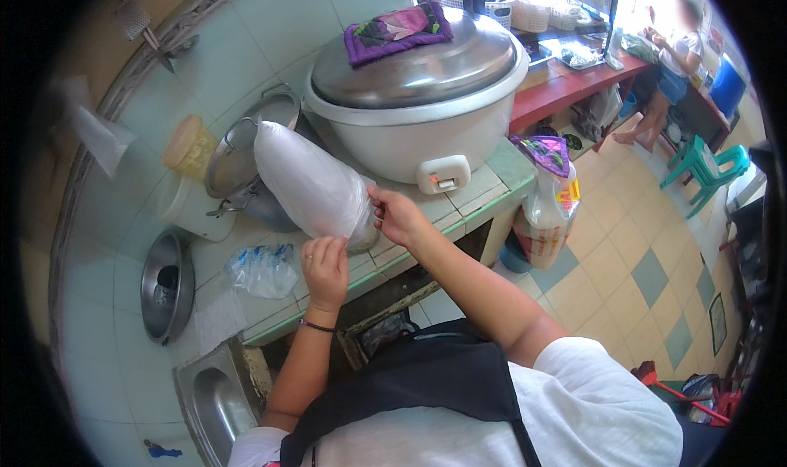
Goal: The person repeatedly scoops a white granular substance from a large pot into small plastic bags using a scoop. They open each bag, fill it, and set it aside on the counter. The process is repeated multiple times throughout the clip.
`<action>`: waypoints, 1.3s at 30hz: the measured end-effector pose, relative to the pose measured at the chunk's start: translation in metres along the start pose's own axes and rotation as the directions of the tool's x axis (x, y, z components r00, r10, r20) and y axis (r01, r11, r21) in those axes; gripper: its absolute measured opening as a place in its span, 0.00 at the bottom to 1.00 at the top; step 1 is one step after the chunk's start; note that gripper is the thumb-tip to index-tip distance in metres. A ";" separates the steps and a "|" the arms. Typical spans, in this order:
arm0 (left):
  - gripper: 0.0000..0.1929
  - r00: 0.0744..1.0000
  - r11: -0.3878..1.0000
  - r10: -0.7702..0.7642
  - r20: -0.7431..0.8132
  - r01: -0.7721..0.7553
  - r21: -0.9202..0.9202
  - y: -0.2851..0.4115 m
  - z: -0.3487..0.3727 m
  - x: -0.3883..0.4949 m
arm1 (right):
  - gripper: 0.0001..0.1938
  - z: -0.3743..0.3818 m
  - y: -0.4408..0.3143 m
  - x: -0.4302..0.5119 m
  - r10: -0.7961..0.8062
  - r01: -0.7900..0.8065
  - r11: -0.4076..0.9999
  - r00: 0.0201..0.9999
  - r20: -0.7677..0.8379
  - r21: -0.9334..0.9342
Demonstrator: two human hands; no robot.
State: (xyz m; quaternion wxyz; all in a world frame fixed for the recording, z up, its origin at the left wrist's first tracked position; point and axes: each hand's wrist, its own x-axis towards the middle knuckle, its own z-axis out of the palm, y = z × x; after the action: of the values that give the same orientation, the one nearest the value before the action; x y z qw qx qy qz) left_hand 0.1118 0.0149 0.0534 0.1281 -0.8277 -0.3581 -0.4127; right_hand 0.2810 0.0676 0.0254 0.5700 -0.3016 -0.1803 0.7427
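A tall, puffed-out translucent plastic bag stands on the tiled counter, its lower end around what looks like a clear container. With its fingertips my left hand pinches the bag's lower edge at the near side. On the other side, my right hand holds the same edge between thumb and fingers. Behind the bag is a large white rice cooker with a metal lid and a floral pot holder on top. Lidded metal pots stand to the bag's left.
A crumpled plastic bag, a metal basin and a white bucket with a lidded tub above it are at the left. A steel sink lies nearer. A filled bag hangs past the counter's right end. Another person stands farther off.
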 end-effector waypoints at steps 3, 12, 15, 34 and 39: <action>0.08 0.999 1.000 -0.006 0.032 0.005 0.024 -0.001 -0.004 -0.002 | 0.08 -0.001 0.006 -0.005 -0.068 0.060 0.985 0.997 -0.041 -0.165; 0.09 0.920 0.911 -0.358 -0.160 0.307 -0.276 0.005 -0.007 -0.015 | 0.13 -0.010 0.023 -0.005 -0.346 0.196 0.826 0.917 -0.200 -0.528; 0.08 0.942 0.903 -0.336 0.003 0.323 -0.285 -0.004 -0.008 -0.013 | 0.14 -0.015 0.026 0.002 -0.382 0.191 0.746 0.908 -0.175 -0.638; 0.07 0.211 -0.669 -0.448 0.869 0.566 -0.482 -0.045 -0.013 -0.018 | 0.14 0.020 0.023 -0.063 -0.061 0.010 0.890 0.993 -0.098 -0.456; 0.05 0.290 -0.819 -0.354 0.889 0.363 -0.444 -0.043 -0.010 -0.020 | 0.12 0.038 0.028 -0.062 -0.171 0.063 0.857 0.971 -0.168 -0.511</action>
State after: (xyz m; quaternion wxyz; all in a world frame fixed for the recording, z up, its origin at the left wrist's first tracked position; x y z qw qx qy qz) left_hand 0.0678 0.0313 0.0403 -0.8248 -0.1323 -0.2941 -0.4645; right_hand 0.2454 0.0033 0.0521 0.5319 -0.5037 -0.3249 0.5983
